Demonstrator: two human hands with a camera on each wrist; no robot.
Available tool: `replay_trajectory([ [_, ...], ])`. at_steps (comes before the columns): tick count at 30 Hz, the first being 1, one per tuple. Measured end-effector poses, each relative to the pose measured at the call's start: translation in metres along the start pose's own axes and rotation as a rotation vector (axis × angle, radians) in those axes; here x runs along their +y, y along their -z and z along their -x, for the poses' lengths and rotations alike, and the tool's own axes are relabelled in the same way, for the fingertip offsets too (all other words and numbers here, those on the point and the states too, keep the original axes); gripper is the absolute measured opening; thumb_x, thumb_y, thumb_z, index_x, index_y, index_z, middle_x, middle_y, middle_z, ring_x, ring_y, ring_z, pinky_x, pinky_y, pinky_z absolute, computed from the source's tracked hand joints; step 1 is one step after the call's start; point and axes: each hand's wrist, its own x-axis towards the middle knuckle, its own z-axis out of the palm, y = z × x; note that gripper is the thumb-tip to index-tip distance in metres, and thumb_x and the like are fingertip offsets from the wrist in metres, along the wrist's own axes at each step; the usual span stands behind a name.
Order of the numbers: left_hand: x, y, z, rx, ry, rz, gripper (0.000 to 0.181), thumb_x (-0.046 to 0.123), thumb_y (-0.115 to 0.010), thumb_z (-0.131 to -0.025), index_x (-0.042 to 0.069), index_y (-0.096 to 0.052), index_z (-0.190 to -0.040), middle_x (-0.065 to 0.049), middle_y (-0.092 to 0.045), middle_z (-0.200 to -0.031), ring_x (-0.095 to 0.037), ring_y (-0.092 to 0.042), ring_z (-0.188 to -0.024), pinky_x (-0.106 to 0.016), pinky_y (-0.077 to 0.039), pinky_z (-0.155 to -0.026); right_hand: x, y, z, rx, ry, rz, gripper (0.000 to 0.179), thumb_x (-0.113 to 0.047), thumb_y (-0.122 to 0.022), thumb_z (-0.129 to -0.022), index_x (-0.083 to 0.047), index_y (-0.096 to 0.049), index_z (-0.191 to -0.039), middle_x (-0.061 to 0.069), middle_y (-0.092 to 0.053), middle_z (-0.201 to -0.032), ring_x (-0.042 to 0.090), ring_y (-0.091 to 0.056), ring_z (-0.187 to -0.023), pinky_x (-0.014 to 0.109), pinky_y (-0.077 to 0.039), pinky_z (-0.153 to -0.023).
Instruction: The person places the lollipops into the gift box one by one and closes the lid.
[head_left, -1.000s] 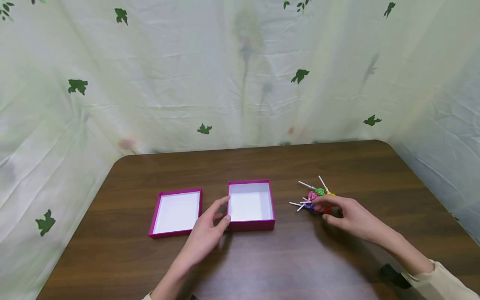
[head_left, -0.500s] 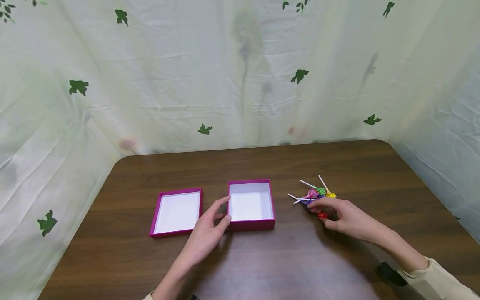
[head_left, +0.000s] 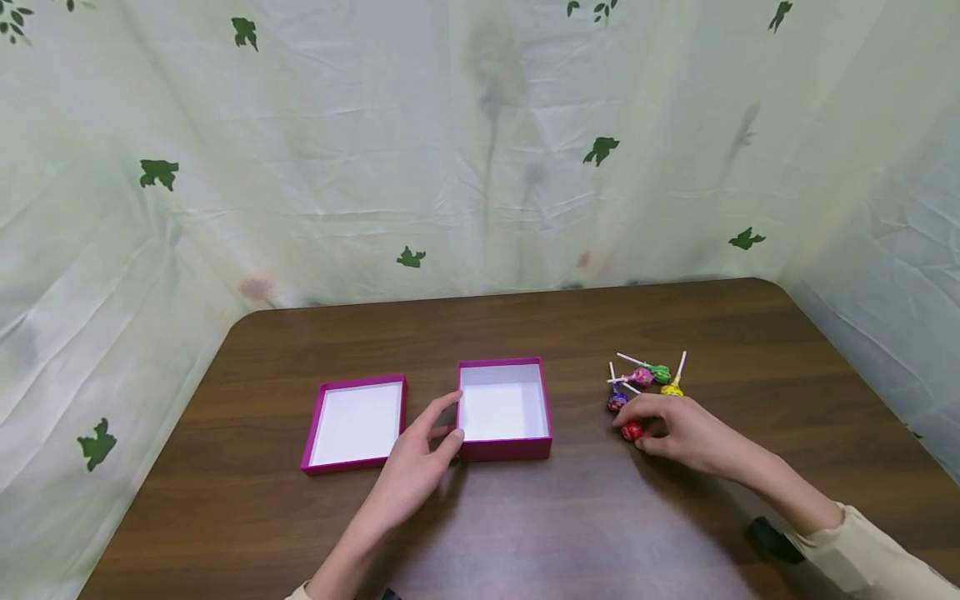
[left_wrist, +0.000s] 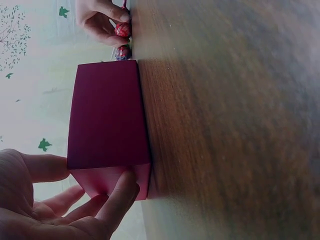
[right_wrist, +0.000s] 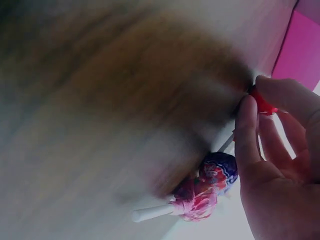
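Note:
My left hand rests against the left side of a magenta box with a white inside, fingers extended and touching its side and rim. In the left wrist view, the fingertips press the box's side. At the right, my right hand pinches a red lollipop by its wrapped head, between thumb and fingers, low over the table. Just beyond it lie a purple lollipop, a pink lollipop, a green lollipop and a yellow lollipop, the last partly behind the hand.
Left of the box, the matching magenta lid lies with its white inside facing up. All stand on a brown wooden table. A pale curtain with green leaf and bird shapes hangs behind it.
The right hand has moved slightly left and nearer with the red lollipop, which shows more clearly. The other lollipops have shifted and spread apart. The left hand stays at the box.

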Motion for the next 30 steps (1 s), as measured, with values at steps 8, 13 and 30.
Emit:
replay_trajectory([
  [8,-0.001,0.001,0.0,-0.005,-0.004,0.004,0.048,0.02,-0.059,-0.099,0.027,-0.047,-0.145,0.002,-0.045,-0.148,-0.029,-0.057,-0.12,-0.049,-0.049,-0.092,0.004,-0.001,-0.007,-0.002,-0.101,-0.046,0.036,0.003,-0.076,-0.075,-0.016,-0.07,-0.104,-0.01,-0.066,-0.093,0.009,-0.061,-0.081,0.027,-0.051,-0.07],
  [13,-0.003,0.0,0.0,-0.01,-0.011,0.01,0.048,0.02,-0.059,-0.099,0.027,-0.047,-0.145,0.002,-0.045,-0.148,-0.028,-0.057,-0.12,-0.047,-0.05,-0.09,0.003,-0.004,-0.011,0.033,-0.095,0.011,0.031,-0.003,-0.081,-0.075,-0.019,-0.073,-0.1,-0.015,-0.065,-0.093,0.009,-0.06,-0.084,0.029,-0.051,-0.073],
  [30,-0.004,0.0,-0.001,-0.018,-0.007,0.024,0.048,0.022,-0.058,-0.099,0.028,-0.047,-0.145,0.003,-0.044,-0.148,-0.028,-0.056,-0.12,-0.047,-0.05,-0.091,-0.012,-0.009,-0.014,0.115,-0.064,-0.009,0.027,-0.017,-0.082,-0.081,-0.019,-0.074,-0.107,-0.019,-0.067,-0.099,0.006,-0.061,-0.094,0.031,-0.05,-0.084],
])
